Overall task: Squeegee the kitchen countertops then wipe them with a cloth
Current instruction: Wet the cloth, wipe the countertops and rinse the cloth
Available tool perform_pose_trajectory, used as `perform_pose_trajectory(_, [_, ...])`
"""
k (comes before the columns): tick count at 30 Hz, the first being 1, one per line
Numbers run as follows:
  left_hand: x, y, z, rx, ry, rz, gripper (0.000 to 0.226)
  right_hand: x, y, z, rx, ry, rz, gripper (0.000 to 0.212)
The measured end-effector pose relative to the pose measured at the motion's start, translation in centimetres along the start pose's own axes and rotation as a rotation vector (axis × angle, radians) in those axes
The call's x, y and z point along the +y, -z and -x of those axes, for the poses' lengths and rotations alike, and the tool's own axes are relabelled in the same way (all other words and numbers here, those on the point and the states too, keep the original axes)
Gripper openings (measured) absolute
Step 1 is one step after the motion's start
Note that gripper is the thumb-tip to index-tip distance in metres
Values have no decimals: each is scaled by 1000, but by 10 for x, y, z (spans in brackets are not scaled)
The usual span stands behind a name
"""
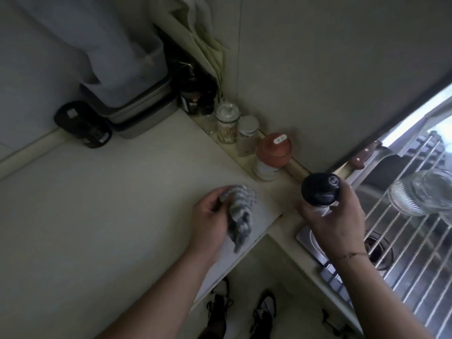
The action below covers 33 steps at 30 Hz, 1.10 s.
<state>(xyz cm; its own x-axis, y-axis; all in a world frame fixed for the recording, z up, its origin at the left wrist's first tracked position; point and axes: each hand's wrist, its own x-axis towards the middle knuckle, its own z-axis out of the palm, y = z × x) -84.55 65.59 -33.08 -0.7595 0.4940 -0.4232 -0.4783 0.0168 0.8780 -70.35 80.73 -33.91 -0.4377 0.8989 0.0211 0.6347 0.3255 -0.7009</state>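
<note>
My left hand (210,221) grips a bunched grey-and-white cloth (241,211) and holds it down on the pale countertop (110,216), close to the counter's front corner. My right hand (335,221) is curled round a black-topped grinder (320,188), holding it up off the counter strip beside the sink. No squeegee shows in this view.
Along the back ledge stand a brown-lidded jar (271,155), a white-capped jar (247,134), a toothpick jar (227,123) and dark bottles (193,94). A metal container (137,106) and a black object (83,124) sit far left. A wire rack (403,228) with a glass jar (420,192) covers the sink.
</note>
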Motion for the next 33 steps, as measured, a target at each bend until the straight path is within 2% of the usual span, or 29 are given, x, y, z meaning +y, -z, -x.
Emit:
perform_pose_trajectory(2, [8,3,-13,84,87,168,21,-3,5,9,36,-14,0,88])
perform_pose_trajectory(4, [9,10,-26,136,22,142,20,-13,10,26,229,140,55,78])
perform_pose_trajectory(6, [7,17,-40,157,-261,-198,21,-36,6,37,380,349,214,57])
perform_pose_trajectory(7, [4,20,-46,142,-432,-390,21,-48,1,36,388,368,307,51])
perform_pose_trajectory(9, [-2,24,-61,91,-750,-717,20,-68,-9,27,375,272,411,46])
perform_pose_trajectory(10, [-6,24,-70,84,-852,-876,19,-74,-11,23,386,225,422,45])
perform_pose_trajectory(12, [-13,19,-83,91,-935,-1060,16,-78,-10,19,452,217,409,41])
perform_pose_trajectory(14, [-15,12,-92,29,-990,-1074,18,-87,-9,14,466,315,422,40])
perform_pose_trajectory(16, [-15,2,-99,-47,-1005,-1082,21,-106,-11,0,337,374,513,44])
perform_pose_trajectory(19, [-15,-9,-106,-128,-837,-1102,21,-128,-23,-32,70,321,744,55])
perform_pose_trajectory(21, [-15,-11,-104,-172,-734,-1104,27,-131,-29,-46,-26,293,850,52])
perform_pose_trajectory(23, [-11,-11,-99,-212,-718,-1128,35,-130,-32,-53,-67,277,861,44])
perform_pose_trajectory(26, [-6,-7,-95,-261,-787,-1217,45,-128,-33,-56,-80,264,791,40])
perform_pose_trajectory(31, [-11,-10,-99,-302,-727,-1337,40,-130,-18,-53,-168,218,631,43])
perform_pose_trajectory(33, [-13,-18,-98,-296,-701,-1371,40,-134,-8,-50,-152,253,580,45])
